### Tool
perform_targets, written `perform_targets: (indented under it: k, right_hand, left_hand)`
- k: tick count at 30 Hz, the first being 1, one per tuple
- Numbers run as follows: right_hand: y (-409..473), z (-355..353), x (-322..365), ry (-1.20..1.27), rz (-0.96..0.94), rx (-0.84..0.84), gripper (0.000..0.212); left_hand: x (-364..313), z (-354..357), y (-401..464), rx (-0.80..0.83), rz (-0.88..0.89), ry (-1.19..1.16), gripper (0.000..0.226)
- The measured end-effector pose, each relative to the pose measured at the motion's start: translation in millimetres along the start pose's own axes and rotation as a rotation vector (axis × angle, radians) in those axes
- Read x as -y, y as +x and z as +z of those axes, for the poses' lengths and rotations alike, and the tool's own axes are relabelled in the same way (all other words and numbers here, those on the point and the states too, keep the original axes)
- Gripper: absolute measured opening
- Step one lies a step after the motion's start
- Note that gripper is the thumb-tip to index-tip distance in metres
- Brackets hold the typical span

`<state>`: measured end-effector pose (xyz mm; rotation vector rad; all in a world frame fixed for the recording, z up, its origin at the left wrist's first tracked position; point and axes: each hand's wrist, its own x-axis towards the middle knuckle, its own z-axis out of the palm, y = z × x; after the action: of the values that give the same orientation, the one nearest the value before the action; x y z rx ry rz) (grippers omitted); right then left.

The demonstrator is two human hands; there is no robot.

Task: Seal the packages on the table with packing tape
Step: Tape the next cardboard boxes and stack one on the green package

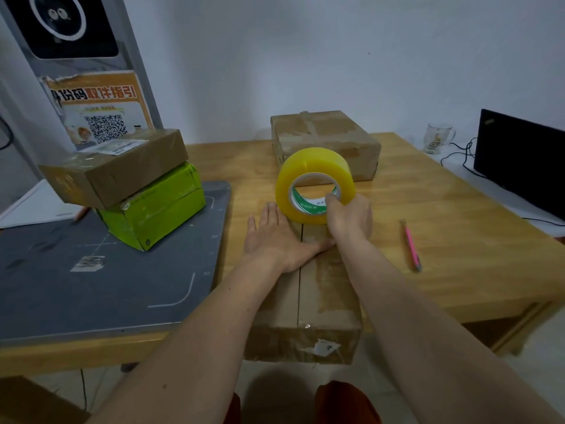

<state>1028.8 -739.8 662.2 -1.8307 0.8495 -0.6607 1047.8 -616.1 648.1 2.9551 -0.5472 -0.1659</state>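
On the wooden worktop [443, 240] our long box [318, 289] lies at the near edge, its seam untaped. Our right hand [348, 218] grips the tape roll [315, 183] above its far end; our left hand [275, 237] presses flat. If the flaps gape, we judge the tape may wrinkle.

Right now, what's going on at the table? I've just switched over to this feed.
A person is taping a long cardboard box that lies on the wooden table. The left hand presses flat on the box top beside the centre seam, while the right hand grips a yellow tape roll standing on edge at the far end of the box. The seam near the person looks untaped. Another cardboard box waits behind, and a pink utility knife lies to the right.
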Motion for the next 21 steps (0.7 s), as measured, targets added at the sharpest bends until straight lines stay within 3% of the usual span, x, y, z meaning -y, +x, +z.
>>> perform_targets:
  k: [5,8,11,17,21]
  right_hand:
    - [21,-37,-6,0.173,0.037,-0.022,0.012]
    - [35,-61,-16,0.158,0.08,-0.043,0.031]
    - [43,-67,-25,0.212,0.105,-0.041,0.033]
    - [35,-51,-33,0.574,0.329,0.001,0.039]
    - [22,-34,-31,0.946,0.512,0.221,0.046]
  left_hand:
    - [3,-1,-1,0.004,-0.009,0.012,0.137]
    - [2,-2,-2,0.011,-0.002,0.005,0.136]
    - [1,-3,-3,0.012,-0.001,0.0,0.135]
    - [2,-2,-5,-0.021,0.029,-0.033,0.127]
    - [2,-2,-4,-0.018,0.043,-0.043,0.119]
